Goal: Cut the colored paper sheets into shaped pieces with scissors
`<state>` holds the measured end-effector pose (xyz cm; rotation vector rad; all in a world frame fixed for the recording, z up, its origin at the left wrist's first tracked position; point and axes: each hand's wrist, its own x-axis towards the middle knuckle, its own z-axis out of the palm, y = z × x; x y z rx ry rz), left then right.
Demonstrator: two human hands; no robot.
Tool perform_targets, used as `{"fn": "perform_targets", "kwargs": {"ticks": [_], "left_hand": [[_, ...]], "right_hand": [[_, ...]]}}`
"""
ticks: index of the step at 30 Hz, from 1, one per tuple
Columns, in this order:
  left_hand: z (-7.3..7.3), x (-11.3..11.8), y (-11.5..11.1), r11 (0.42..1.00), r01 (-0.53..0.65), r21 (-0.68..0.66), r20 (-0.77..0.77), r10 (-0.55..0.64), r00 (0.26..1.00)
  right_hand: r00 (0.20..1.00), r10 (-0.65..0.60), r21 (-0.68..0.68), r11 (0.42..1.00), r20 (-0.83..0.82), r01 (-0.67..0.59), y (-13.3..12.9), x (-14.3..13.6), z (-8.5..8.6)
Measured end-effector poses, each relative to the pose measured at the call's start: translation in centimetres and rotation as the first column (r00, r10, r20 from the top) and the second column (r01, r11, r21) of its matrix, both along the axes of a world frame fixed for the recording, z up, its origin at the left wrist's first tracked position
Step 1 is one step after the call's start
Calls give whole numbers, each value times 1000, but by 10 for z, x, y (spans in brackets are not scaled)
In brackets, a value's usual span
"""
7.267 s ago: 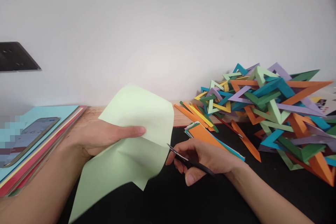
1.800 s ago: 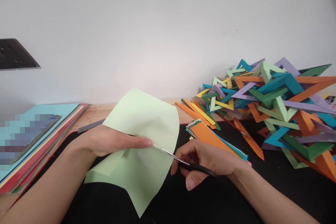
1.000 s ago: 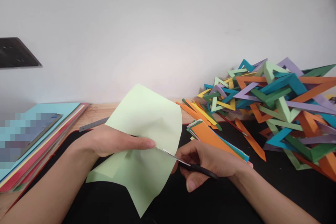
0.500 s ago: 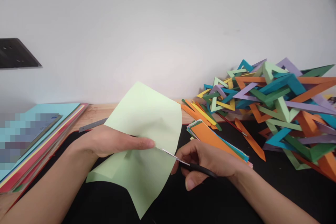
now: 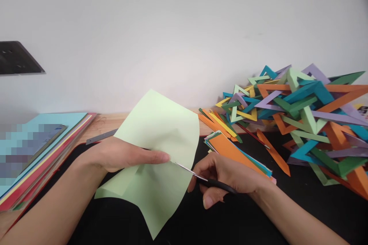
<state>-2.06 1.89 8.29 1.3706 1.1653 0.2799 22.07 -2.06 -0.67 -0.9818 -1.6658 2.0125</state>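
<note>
A curved sheet of light green paper [image 5: 172, 130] is raised above the black mat [image 5: 115, 222]. My left hand [image 5: 129, 155] grips it at the left, the thumb lying across its face and the other fingers hidden behind. On the right, my right hand [image 5: 218, 176] is closed round the black handle of the scissors [image 5: 211, 183]. Their metal blades point left across the paper, the tip beside my left thumb. The lower left part of the sheet is bent.
Coloured sheets [image 5: 69, 118] are stacked at the left with a blurred item on top. A grey ruler [image 5: 100, 137] lies behind my left hand. Cut strips [image 5: 230, 151], an orange pointed piece [image 5: 273, 153] and a pile of folded paper shapes [image 5: 310, 115] occupy the right.
</note>
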Motion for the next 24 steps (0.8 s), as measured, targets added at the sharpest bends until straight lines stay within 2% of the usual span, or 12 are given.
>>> {"fn": "perform_targets", "kwargs": {"ticks": [14,24], "left_hand": [[-9,-4,2,994,15,104,-50,-10,999],[-9,-5,2,999,-3,46,-30,4,1000]], "right_hand": [[1000,3,-53,999,-29,-4,0,-1,3],[1000,8,-12,1000,-5,-8,0,0,2]]}}
